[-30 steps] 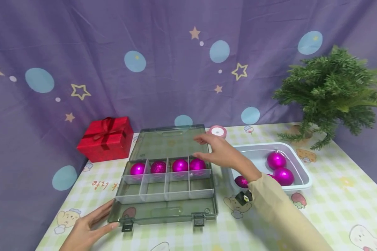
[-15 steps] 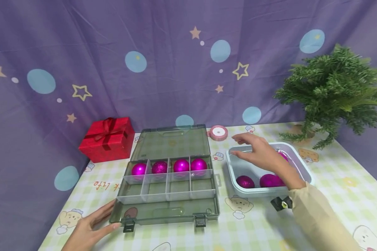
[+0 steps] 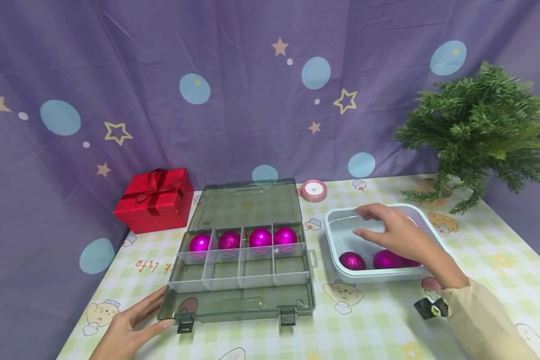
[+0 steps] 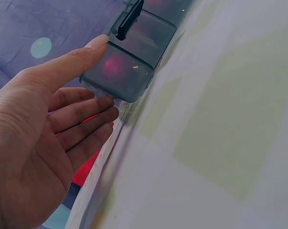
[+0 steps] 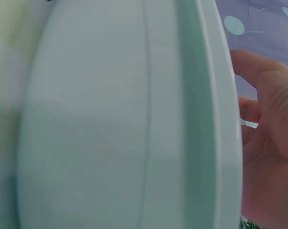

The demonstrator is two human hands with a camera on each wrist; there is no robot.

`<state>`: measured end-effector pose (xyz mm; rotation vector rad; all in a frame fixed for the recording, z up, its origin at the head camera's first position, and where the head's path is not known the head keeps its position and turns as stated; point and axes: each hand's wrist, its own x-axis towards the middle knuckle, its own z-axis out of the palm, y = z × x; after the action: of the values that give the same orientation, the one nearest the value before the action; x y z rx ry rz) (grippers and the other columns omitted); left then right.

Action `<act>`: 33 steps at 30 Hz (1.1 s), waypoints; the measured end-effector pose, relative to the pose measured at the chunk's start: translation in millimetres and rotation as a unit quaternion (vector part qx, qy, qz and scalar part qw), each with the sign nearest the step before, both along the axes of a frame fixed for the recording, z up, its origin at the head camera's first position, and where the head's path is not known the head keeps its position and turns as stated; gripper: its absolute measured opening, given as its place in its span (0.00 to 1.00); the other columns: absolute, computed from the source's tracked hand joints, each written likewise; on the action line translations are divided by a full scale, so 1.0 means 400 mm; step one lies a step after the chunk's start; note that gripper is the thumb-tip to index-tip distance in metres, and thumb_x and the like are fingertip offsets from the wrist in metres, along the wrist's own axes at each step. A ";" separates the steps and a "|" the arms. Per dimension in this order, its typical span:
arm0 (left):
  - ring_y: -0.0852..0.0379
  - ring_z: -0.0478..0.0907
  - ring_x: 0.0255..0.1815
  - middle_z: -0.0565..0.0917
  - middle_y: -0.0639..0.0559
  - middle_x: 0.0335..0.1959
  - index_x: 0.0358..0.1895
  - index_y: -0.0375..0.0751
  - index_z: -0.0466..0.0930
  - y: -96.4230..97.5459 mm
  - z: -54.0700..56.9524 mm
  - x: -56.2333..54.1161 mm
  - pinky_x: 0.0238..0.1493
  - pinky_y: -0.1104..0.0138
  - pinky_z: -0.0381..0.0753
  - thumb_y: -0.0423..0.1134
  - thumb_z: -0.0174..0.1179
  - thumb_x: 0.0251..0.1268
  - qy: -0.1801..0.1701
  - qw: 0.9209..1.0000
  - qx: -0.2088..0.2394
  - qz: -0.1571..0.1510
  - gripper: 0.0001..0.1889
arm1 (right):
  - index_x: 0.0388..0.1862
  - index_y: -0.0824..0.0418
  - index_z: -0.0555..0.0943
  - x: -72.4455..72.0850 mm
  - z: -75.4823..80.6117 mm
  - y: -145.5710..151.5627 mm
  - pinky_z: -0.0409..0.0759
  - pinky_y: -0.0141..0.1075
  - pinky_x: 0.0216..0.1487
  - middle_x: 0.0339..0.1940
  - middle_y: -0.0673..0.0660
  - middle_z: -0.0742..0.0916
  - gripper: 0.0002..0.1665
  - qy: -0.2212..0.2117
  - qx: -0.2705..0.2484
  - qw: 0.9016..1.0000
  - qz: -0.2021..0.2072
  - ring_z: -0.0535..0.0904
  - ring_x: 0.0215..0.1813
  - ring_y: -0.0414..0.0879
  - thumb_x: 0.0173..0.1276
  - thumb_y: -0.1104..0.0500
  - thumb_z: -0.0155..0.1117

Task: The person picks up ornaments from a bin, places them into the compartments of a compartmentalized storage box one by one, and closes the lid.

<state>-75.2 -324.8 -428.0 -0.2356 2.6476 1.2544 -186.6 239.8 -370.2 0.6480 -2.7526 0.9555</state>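
Loosely spread, the right hand point(image 3: 400, 237) hangs over the pale tub point(image 3: 369, 276), holding nothing; magenta baubles point(image 3: 352, 261) lie along its near side, though how many the hand hides I cannot tell. To lift one well, straddle its widest part and squeeze lightly. The left hand point(image 3: 125, 329), fingers extended, touches the near-left corner of the divided case point(image 3: 234, 316), four more baubles point(image 3: 260, 238) in its back row; light contact should steady it.

A purple curtain point(image 3: 252, 130) (star-printed, softly creased) hangs behind the green-checked tablecloth point(image 3: 364, 332).
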 end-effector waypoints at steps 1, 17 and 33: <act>0.36 0.74 0.69 0.71 0.35 0.73 0.79 0.40 0.66 0.001 0.000 0.000 0.57 0.64 0.83 0.54 0.74 0.63 0.000 1.000 0.000 0.000 0.45 | 0.64 0.65 0.81 0.004 -0.004 0.003 0.80 0.60 0.57 0.57 0.63 0.87 0.30 0.000 0.004 1.000 0.003 0.83 0.59 0.60 0.71 0.48 0.74; 0.38 0.75 0.68 0.72 0.36 0.73 0.78 0.40 0.67 0.003 0.002 0.001 0.54 0.73 0.80 0.54 0.74 0.63 0.016 1.000 -0.006 -0.007 0.44 | 0.58 0.67 0.82 0.034 -0.045 0.015 0.84 0.55 0.53 0.51 0.58 0.88 0.27 -0.055 0.001 0.995 0.085 0.85 0.54 0.55 0.69 0.51 0.75; 0.41 0.76 0.67 0.74 0.39 0.72 0.78 0.40 0.68 0.004 -0.003 0.000 0.55 0.75 0.78 0.52 0.75 0.63 0.030 0.999 0.000 -0.011 0.43 | 0.59 0.67 0.82 0.013 -0.053 -0.003 0.85 0.46 0.52 0.46 0.50 0.89 0.28 -0.139 0.014 0.978 0.157 0.86 0.50 0.50 0.69 0.50 0.75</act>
<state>-75.1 -323.2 -429.0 -0.1697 2.6940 1.2733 -181.5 238.6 -391.5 1.0534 -2.9649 1.1499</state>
